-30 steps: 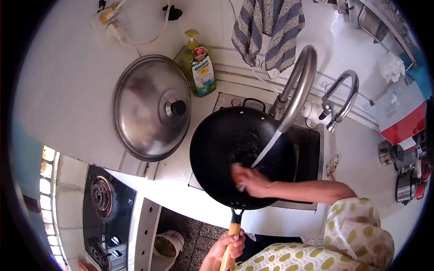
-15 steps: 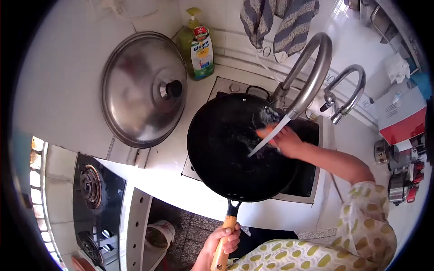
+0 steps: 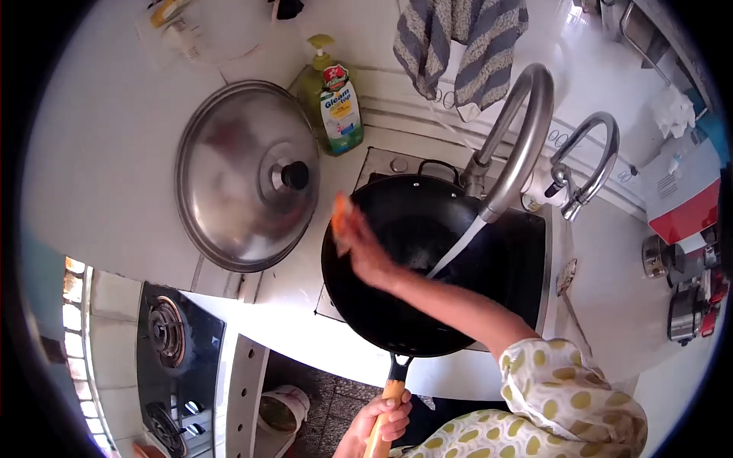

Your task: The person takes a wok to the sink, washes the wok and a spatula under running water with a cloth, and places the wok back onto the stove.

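A large black wok rests over the sink, its wooden handle pointing toward me. My left hand is wrapped round that handle. With my right hand I hold an orange scrubber against the wok's upper left rim; the fingers are somewhat blurred. My right forearm crosses over the wok and hides part of its inside. From the large curved faucet a stream of water falls into the middle of the wok.
A domed metal lid with a black knob leans at the left, beside a green soap bottle. A striped towel hangs behind. A smaller faucet stands at the right. The gas stove is at the lower left.
My right hand has moved with the orange scrubber from the wok's right side to its upper left rim. My left hand stays on the handle. The camera view has shifted slightly.
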A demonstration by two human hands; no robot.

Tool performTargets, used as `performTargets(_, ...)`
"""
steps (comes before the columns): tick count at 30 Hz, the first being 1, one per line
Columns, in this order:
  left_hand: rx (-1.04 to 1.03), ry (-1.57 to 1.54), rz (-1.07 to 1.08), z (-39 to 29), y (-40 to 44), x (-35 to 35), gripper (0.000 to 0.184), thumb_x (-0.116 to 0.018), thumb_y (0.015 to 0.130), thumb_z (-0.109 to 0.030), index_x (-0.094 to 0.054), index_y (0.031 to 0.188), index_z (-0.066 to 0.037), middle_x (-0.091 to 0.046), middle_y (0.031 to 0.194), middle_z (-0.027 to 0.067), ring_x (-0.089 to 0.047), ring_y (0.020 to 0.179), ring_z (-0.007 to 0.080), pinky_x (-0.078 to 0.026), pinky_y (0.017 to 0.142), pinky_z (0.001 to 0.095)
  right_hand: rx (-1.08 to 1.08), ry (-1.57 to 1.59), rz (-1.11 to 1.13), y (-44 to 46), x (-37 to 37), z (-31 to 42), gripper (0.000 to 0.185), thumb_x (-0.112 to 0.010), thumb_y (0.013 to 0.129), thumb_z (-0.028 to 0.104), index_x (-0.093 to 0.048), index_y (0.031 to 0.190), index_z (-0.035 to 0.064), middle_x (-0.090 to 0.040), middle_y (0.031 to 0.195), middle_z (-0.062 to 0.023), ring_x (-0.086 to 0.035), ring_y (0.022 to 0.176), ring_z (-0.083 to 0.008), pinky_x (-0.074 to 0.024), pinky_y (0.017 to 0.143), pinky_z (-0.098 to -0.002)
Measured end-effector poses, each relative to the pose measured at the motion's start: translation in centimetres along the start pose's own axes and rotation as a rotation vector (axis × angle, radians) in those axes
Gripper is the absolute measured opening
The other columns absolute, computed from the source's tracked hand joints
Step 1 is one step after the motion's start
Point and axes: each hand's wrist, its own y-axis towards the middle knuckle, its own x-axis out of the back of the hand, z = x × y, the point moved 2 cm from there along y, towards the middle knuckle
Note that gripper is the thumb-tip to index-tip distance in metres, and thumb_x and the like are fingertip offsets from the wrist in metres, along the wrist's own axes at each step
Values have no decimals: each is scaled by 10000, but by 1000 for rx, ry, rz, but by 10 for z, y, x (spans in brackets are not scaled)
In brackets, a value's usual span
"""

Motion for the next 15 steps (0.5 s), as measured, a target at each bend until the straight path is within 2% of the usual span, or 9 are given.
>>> performTargets(1, -6, 7, -1, 0, 0, 0, 275, -567, 772, -115, -407, 957, 11, -407, 594, 39, -362, 374, 81, -324, 327, 196, 42, -386, -2, 12, 21, -13, 430, -353, 918, 218, -274, 1305, 47, -299, 1304, -191, -325, 1201, -329, -267, 995, -380)
performTargets(2, -14, 12, 2, 0, 0, 0, 278, -567, 772, -116, -404, 958, 11, -406, 592, 39, -363, 374, 80, -327, 330, 195, 378, -1070, -25, 15, 44, -18, 465, -405, 883, 181, -270, 1308, 50, -291, 1319, -182, -280, 1241, -326, -250, 1010, -431)
performTargets(5, -25, 31, 23, 0, -1, -2, 275, -564, 774, -118, -407, 959, 10, -411, 594, 40, -363, 373, 80, -331, 332, 195, 350, -1265, 39, 17, 117, -8, 669, -620, 684, 115, -329, 1285, 60, -241, 1369, -144, -199, 1287, -338, -219, 1027, -457)
performTargets(7, -25, 6, 23, 1, -2, -1, 273, -562, 775, -123, -409, 960, 7, -416, 600, 42, -365, 377, 80, -331, 332, 197, 413, -1619, 88, -5, 164, -40, 634, -544, 743, 164, -290, 1316, 64, -145, 1411, -167, -140, 1305, -358, -151, 1042, -479)
performTargets(8, -27, -13, 31, 1, 0, -3, 271, -561, 776, -127, -411, 960, 5, -421, 607, 43, -366, 381, 80, -331, 332, 199, 419, -1626, 95, -17, 166, -32, 634, -544, 743, 164, -290, 1316, 64, -145, 1411, -167, -140, 1305, -358, -151, 1042, -479)
performTargets(11, 1, -21, 56, 1, 0, -4, 258, -553, 778, -134, -420, 955, -1, -430, 611, 44, -378, 387, 83, -332, 331, 202, -115, -1322, 315, -47, 161, -4, 606, -439, 777, 125, -249, 1352, 94, -106, 1406, -228, -120, 1302, -395, -113, 1016, -552)
performTargets(12, 13, -17, 70, 1, 0, -4, 253, -550, 778, -134, -422, 952, -2, -432, 611, 43, -383, 390, 84, -332, 331, 202, -125, -1441, 307, -55, 146, 6, 605, -436, 782, 126, -243, 1355, 109, -137, 1399, -216, -164, 1284, -394, -136, 1028, -513)
performTargets(14, 14, -12, 69, 1, 1, -4, 254, -552, 773, -126, -422, 950, 1, -434, 613, 45, -386, 392, 85, -338, 334, 203, 74, -1052, 172, -59, 130, -51, 571, -435, 801, 166, -269, 1343, 96, -174, 1390, -196, -208, 1267, -365, -160, 1036, -463)
performTargets(15, 8, -12, 60, 0, 1, -3, 258, -556, 771, -127, -421, 950, 2, -434, 615, 46, -384, 394, 86, -339, 335, 204, -63, -885, 228, -63, 114, -39, 487, -403, 838, 232, -325, 1300, 99, -250, 1353, -191, -261, 1245, -343, -216, 1012, -436)
